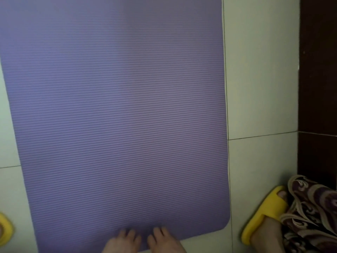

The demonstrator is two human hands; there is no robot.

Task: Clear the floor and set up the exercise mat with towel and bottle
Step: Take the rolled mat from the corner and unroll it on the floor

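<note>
A purple ribbed exercise mat [116, 114] lies unrolled and flat on the pale tiled floor [259, 70], running away from me and out of the top of the view. Its near edge is at the bottom of the frame. My left hand [121, 241] and my right hand [164, 240] rest side by side on that near edge, palms down, fingers spread on the mat's surface, holding nothing. No towel or bottle is in view.
My right foot in a yellow slipper [264, 218] stands on the tiles right of the mat, beside a patterned maroon garment [310, 216]. Another yellow slipper [5, 229] shows at the left edge. A dark brown wall panel [318, 70] bounds the floor on the right.
</note>
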